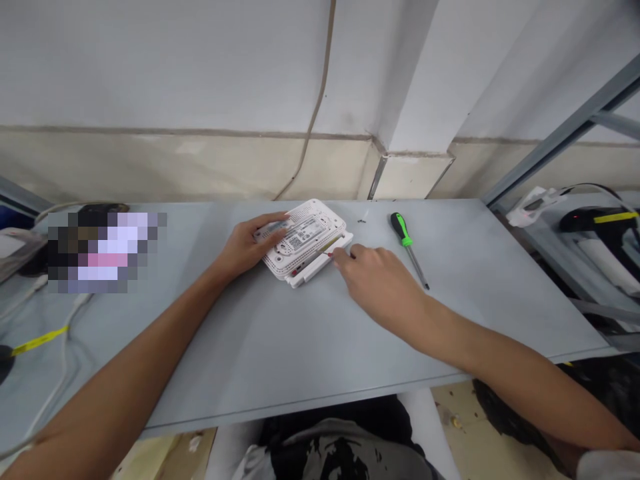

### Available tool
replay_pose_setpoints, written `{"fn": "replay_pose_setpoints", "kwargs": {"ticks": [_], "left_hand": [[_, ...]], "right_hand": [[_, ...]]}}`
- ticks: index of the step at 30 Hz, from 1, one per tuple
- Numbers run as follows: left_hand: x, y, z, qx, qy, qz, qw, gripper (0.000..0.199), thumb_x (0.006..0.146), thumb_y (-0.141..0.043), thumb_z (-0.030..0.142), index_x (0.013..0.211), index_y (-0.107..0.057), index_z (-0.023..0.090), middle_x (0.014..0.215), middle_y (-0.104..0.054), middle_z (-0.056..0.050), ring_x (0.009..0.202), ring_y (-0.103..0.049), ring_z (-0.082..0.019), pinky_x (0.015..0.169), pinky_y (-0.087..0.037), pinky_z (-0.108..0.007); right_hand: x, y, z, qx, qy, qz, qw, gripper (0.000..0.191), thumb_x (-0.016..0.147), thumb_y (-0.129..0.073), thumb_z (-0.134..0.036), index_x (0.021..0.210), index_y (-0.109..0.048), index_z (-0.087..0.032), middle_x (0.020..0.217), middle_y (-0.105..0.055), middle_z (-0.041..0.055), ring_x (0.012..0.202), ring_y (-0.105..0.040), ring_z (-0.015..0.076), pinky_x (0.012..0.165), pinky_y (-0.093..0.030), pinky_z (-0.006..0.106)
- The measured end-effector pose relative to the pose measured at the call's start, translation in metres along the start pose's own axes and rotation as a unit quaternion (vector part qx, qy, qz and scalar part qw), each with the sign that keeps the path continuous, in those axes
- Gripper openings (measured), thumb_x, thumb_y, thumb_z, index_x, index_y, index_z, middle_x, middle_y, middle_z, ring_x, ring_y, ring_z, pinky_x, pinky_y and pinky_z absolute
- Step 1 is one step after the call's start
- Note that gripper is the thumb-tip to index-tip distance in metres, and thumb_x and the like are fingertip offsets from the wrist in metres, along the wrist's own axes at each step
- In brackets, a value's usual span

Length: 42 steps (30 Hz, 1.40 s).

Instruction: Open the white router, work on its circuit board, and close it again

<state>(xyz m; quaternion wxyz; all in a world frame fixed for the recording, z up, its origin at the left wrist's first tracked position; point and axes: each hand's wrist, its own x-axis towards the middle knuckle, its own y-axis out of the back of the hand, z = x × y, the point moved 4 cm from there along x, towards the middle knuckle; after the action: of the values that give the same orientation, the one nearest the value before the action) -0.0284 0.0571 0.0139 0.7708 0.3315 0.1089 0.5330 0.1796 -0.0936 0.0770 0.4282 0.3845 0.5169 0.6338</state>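
A white router-like box (306,235) lies on the grey table with its vented, labelled underside up. Its long near-right side is parted from a white strip of casing (320,263), and a row of ports shows in the gap. My left hand (255,240) rests over the box's left end, thumb and fingers closed on it. Pinched in my right hand (370,273) is a thin tool (327,253) with a metal tip and a bit of red; its tip reaches the gap, and most of it is hidden by my fingers.
A green-and-black screwdriver (409,248) lies to the right, with several small screws (361,221) behind the box. A blurred-out item (107,253) and white cables (65,347) occupy the left. At the right is a metal frame (565,133) with devices beyond; a wall stands behind.
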Motion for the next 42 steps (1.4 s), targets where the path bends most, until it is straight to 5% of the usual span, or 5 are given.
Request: {"fn": "replay_pose_setpoints", "kwargs": {"ticks": [13,22,28,34,42], "left_hand": [[0.002,0.001,0.001,0.000,-0.001,0.005,1.000,0.054,0.091,-0.069,0.062,0.132,-0.076,0.029,0.146,-0.070,-0.003,0.134,-0.067,-0.031,0.118,-0.051,-0.041],[0.002,0.002,0.001,0.008,0.018,0.007,1.000,0.054,0.090,-0.069,0.062,0.133,-0.076,0.030,0.142,-0.072,-0.002,0.127,-0.070,-0.031,0.112,-0.056,-0.039],[0.001,0.003,0.001,0.010,0.034,0.006,0.999,0.054,0.089,-0.069,0.062,0.132,-0.076,0.031,0.144,-0.071,-0.002,0.125,-0.071,-0.031,0.109,-0.057,-0.039],[0.001,0.003,0.004,0.000,0.030,-0.001,1.000,0.055,0.088,-0.069,0.066,0.131,-0.076,0.032,0.148,-0.069,-0.002,0.131,-0.068,-0.032,0.110,-0.057,-0.039],[0.001,0.003,0.003,-0.005,0.027,-0.006,1.000,0.057,0.089,-0.068,0.067,0.132,-0.076,0.031,0.150,-0.067,-0.002,0.135,-0.065,-0.032,0.114,-0.054,-0.041]], "right_hand": [[-0.025,-0.037,-0.020,-0.071,0.040,0.207,0.975,0.053,0.090,-0.040,0.006,0.137,-0.066,0.003,0.081,-0.068,0.0116,0.057,-0.057,0.0147,0.044,-0.030,0.029],[-0.006,-0.041,0.016,0.172,-0.056,0.083,0.980,0.046,0.114,-0.034,-0.030,0.130,-0.072,-0.010,0.075,-0.066,0.0056,0.056,-0.048,0.0137,0.055,-0.031,0.031],[-0.018,-0.061,0.024,0.311,-0.067,0.128,0.939,0.047,0.114,-0.034,-0.037,0.122,-0.074,-0.014,0.077,-0.069,0.0035,0.061,-0.053,0.0130,0.062,-0.038,0.028],[-0.023,-0.052,0.066,0.238,-0.106,0.244,0.934,0.046,0.113,-0.040,-0.037,0.128,-0.076,-0.014,0.080,-0.067,0.0061,0.064,-0.055,0.0143,0.065,-0.043,0.028],[-0.009,-0.067,0.071,0.144,-0.089,0.200,0.965,0.046,0.114,-0.037,-0.035,0.136,-0.073,-0.016,0.085,-0.066,0.0068,0.066,-0.053,0.0139,0.060,-0.038,0.026]]}}
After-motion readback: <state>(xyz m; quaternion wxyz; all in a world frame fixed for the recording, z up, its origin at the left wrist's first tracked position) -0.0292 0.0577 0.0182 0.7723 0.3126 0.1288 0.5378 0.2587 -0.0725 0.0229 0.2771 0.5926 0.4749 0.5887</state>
